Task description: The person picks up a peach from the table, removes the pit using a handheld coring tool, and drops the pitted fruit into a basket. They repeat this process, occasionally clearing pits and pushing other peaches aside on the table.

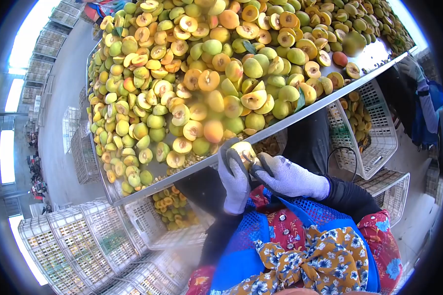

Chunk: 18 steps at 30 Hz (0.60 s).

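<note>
My left hand [234, 179], in a grey-and-lavender work glove, is closed around a pale yellow piece of stone fruit [243, 150] just past the table's near edge. Close beside it, my gloved right hand [293, 177] has its thumb and fingers pinched together at the fruit's right side. A small dark curved thing shows at the fruit there, too small to identify; whatever the right fingers grip is mostly hidden. Before both hands, a metal-rimmed table [300, 114] bears a heap of yellow-green stone fruit [182, 73], many cut in half, some with brown centres.
White plastic crates with fruit stand below the table, one at left [147, 221] and one at right [379, 142]. Stacked crates [79, 246] fill the lower left. A co-worker's gloved hand [411, 69] is at the table's far right; another person [101, 10] is at the top left.
</note>
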Available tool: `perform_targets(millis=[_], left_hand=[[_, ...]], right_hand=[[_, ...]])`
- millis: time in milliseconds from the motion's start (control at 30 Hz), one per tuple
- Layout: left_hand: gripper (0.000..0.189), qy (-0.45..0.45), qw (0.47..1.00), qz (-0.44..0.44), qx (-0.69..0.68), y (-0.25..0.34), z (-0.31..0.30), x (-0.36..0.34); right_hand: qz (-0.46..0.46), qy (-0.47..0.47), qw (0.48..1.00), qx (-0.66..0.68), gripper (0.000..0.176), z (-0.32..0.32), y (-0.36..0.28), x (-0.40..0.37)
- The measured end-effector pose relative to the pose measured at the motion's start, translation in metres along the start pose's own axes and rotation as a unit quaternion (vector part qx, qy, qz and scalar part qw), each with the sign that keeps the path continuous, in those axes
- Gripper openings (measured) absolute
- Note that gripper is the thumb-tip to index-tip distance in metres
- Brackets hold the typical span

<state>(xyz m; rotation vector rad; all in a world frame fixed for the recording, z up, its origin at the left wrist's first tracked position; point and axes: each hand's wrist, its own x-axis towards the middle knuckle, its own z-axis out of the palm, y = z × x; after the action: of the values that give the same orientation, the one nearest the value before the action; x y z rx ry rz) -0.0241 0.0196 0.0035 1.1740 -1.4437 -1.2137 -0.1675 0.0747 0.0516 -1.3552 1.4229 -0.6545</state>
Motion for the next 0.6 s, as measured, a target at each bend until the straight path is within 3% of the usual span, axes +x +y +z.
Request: perform_targets(millis=[67, 167, 200, 233, 300, 333, 400, 467, 500, 533, 567, 600], left_hand=[[0.034, 0.014, 1.000, 0.007, 0.024, 0.006, 0.003, -0.003], [0.030, -0.008, 0.999, -0.029, 0.045, 0.005, 0.001, 0.000], [0.029, -0.022, 0.997, -0.047, 0.050, 0.004, 0.001, 0.002], [0.028, -0.019, 0.997, -0.030, 0.064, 0.004, 0.002, 0.001], [0.027, -0.012, 0.995, 0.004, 0.096, 0.004, 0.002, -0.004], [0.027, -0.023, 0.993, 0.006, 0.115, 0.004, 0.002, -0.004], [0.027, -0.046, 0.988, 0.014, 0.150, 0.007, 0.001, -0.002], [0.028, -0.042, 0.975, -0.054, 0.213, 0.008, -0.002, -0.003], [0.029, -0.053, 0.969, -0.080, 0.227, 0.007, 0.002, -0.003], [0.029, -0.049, 0.971, -0.022, 0.235, 0.004, 0.005, -0.006], [0.030, -0.045, 0.969, 0.038, 0.240, -0.002, 0.003, -0.009], [0.029, -0.056, 0.963, 0.071, 0.252, -0.005, 0.002, -0.010]], right_hand=[[0.017, -0.044, 0.992, 0.116, 0.033, -0.004, 0.001, 0.002], [0.059, -0.056, 0.991, 0.105, 0.035, -0.004, 0.001, 0.006], [0.018, -0.025, 0.994, 0.105, 0.036, 0.004, 0.012, 0.007], [0.076, -0.080, 0.972, 0.209, 0.036, 0.000, 0.015, 0.006], [0.186, -0.183, 0.874, 0.409, 0.037, -0.010, 0.017, 0.006], [0.161, -0.183, 0.843, 0.479, 0.035, -0.013, 0.012, 0.000], [0.202, -0.160, 0.857, 0.446, 0.035, -0.004, 0.018, 0.003], [0.211, -0.116, 0.890, 0.386, 0.036, 0.000, 0.022, 0.005], [0.189, -0.116, 0.877, 0.425, 0.036, -0.002, 0.020, 0.002], [0.111, -0.144, 0.906, 0.383, 0.030, -0.009, 0.020, 0.000], [-0.236, -0.075, 0.950, 0.189, 0.025, -0.008, 0.039, 0.002], [-0.217, -0.094, 0.940, 0.245, 0.023, -0.009, 0.039, -0.001]])
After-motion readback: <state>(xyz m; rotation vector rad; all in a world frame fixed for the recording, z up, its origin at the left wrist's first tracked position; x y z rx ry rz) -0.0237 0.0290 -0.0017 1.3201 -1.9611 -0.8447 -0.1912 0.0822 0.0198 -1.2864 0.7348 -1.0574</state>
